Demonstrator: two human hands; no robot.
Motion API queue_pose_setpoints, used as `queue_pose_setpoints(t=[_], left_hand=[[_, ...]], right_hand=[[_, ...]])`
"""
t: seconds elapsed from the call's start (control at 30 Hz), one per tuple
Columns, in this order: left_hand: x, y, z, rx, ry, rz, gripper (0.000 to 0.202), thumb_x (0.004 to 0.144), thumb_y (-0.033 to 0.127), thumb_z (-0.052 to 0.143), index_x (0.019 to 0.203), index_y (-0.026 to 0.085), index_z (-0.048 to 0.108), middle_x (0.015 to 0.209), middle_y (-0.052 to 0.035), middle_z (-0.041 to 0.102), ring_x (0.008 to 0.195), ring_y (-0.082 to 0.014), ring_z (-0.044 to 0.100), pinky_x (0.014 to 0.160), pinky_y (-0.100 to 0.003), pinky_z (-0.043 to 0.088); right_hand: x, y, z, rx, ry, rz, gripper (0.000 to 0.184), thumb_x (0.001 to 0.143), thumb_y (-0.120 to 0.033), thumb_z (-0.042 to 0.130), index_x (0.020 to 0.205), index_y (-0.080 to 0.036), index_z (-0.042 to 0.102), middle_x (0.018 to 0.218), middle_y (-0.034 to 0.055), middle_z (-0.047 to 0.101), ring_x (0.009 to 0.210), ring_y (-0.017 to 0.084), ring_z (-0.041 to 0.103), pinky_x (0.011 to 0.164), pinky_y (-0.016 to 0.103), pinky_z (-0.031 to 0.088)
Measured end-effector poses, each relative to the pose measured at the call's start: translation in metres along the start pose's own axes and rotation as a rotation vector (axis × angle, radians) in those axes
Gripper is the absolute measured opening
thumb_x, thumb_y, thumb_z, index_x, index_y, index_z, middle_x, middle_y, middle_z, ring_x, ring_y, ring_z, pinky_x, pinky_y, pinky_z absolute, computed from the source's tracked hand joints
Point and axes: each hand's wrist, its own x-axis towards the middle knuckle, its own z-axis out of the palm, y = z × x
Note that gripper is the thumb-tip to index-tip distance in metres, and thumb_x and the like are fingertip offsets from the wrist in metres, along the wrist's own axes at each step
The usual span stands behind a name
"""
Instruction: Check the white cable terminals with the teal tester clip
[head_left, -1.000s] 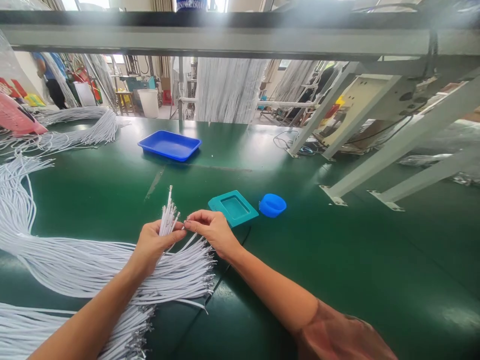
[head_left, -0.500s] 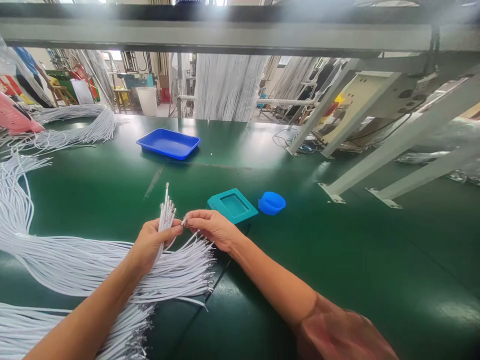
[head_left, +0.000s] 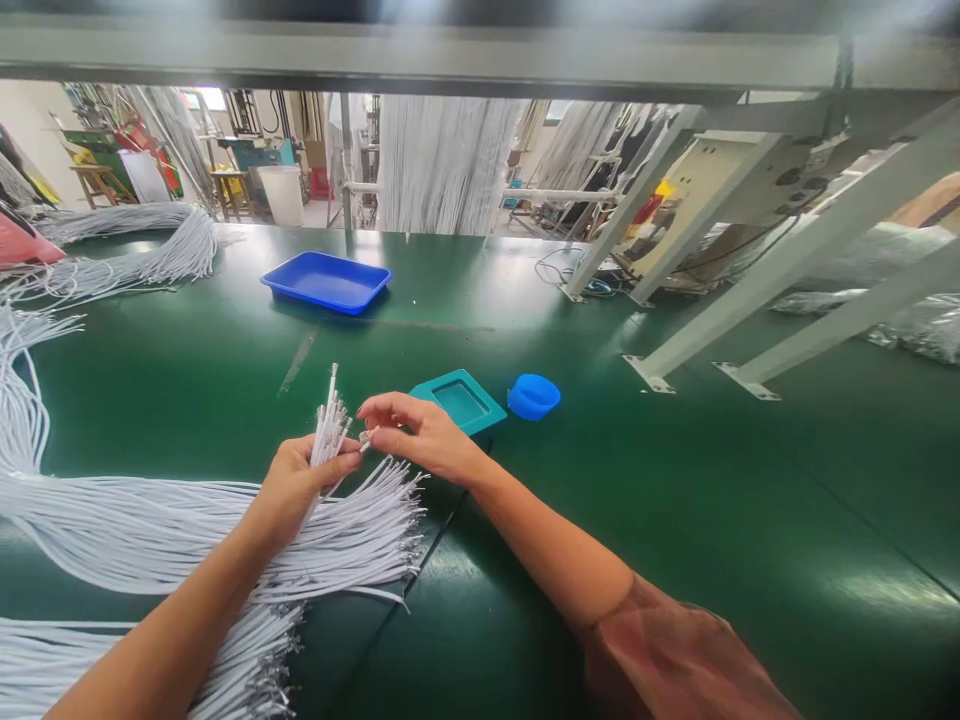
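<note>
My left hand (head_left: 296,480) is closed around a small bunch of white cables (head_left: 328,425) whose ends stick upward. My right hand (head_left: 411,438) pinches the tip of one white cable right beside that bunch, its other fingers raised. Both hands hover over a large fan of white cables (head_left: 187,530) lying on the green table (head_left: 675,500), their metal-tipped ends pointing right.
A teal square tray (head_left: 461,400) and a small blue cup (head_left: 533,396) sit just beyond my right hand. A blue tray (head_left: 326,282) lies farther back. More white cable bundles (head_left: 142,255) curve at the far left. A slanted metal frame (head_left: 750,290) stands at the right.
My right hand has shifted slightly left and lifted its outer fingers while keeping the pinch on a cable tip. The view drifted a little to the right.
</note>
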Motion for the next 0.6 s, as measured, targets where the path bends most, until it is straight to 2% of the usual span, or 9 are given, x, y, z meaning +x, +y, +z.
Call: queue_pose_setpoints(t=[0.07, 0.13, 0.2, 0.3, 0.4, 0.5, 0.6], left_hand=[[0.0, 0.001, 0.0, -0.033, -0.01, -0.006, 0.02, 0.059, 0.025, 0.074, 0.074, 0.013, 0.067, 0.053, 0.0022, 0.053, 0.046, -0.0055, 0.033, 0.045, -0.021, 0.02], [0.001, 0.001, 0.001, -0.058, -0.021, -0.016, 0.019, 0.058, 0.024, 0.074, 0.073, 0.013, 0.067, 0.055, 0.0011, 0.055, 0.047, -0.0057, 0.034, 0.045, -0.021, 0.021], [0.001, 0.002, 0.0, -0.083, -0.048, -0.043, 0.018, 0.059, 0.023, 0.074, 0.073, 0.013, 0.067, 0.058, -0.0004, 0.057, 0.048, -0.0061, 0.037, 0.045, -0.021, 0.022], [0.002, 0.003, -0.003, -0.14, -0.096, -0.114, 0.017, 0.061, 0.022, 0.073, 0.074, 0.013, 0.067, 0.06, -0.001, 0.058, 0.048, -0.0055, 0.038, 0.045, -0.02, 0.024], [0.004, 0.003, -0.005, -0.204, -0.123, -0.165, 0.015, 0.061, 0.02, 0.073, 0.072, 0.012, 0.066, 0.061, -0.0005, 0.057, 0.047, -0.004, 0.036, 0.045, -0.019, 0.024], [0.005, 0.002, -0.004, -0.242, -0.116, -0.173, 0.015, 0.062, 0.021, 0.073, 0.07, 0.011, 0.065, 0.062, -0.0001, 0.056, 0.047, -0.0032, 0.035, 0.044, -0.019, 0.024], [0.005, -0.002, 0.0, -0.205, -0.048, -0.122, 0.018, 0.061, 0.022, 0.073, 0.072, 0.011, 0.065, 0.061, 0.0003, 0.055, 0.047, -0.0037, 0.035, 0.044, -0.019, 0.024]], right_hand=[[-0.002, -0.001, 0.0, -0.081, -0.065, -0.065, 0.027, 0.064, -0.031, 0.069, 0.089, -0.021, 0.066, 0.082, 0.0002, 0.06, 0.076, 0.012, 0.052, 0.071, 0.025, 0.042], [-0.004, 0.002, 0.004, -0.052, -0.028, -0.045, 0.018, 0.064, -0.03, 0.07, 0.079, -0.019, 0.068, 0.076, 0.0004, 0.06, 0.072, 0.011, 0.052, 0.067, 0.025, 0.042], [-0.005, 0.008, 0.01, 0.086, 0.028, 0.042, 0.015, 0.064, -0.029, 0.07, 0.072, -0.017, 0.069, 0.069, 0.0005, 0.062, 0.064, 0.011, 0.053, 0.064, 0.025, 0.042], [-0.005, 0.016, 0.019, 0.342, 0.117, 0.181, 0.017, 0.056, -0.028, 0.074, 0.065, -0.016, 0.068, 0.064, 0.0003, 0.064, 0.061, 0.011, 0.056, 0.065, 0.026, 0.044], [-0.003, 0.018, 0.023, 0.448, 0.159, 0.242, 0.017, 0.056, -0.029, 0.074, 0.065, -0.015, 0.069, 0.062, -0.0003, 0.065, 0.06, 0.01, 0.056, 0.067, 0.026, 0.044], [-0.003, 0.018, 0.024, 0.424, 0.124, 0.206, 0.019, 0.064, -0.032, 0.068, 0.073, -0.015, 0.07, 0.063, 0.0007, 0.065, 0.063, 0.011, 0.057, 0.068, 0.027, 0.044], [-0.006, 0.02, 0.026, 0.214, 0.209, 0.19, 0.02, 0.067, -0.034, 0.064, 0.07, -0.014, 0.069, 0.061, 0.0016, 0.063, 0.059, 0.012, 0.055, 0.06, 0.025, 0.042]])
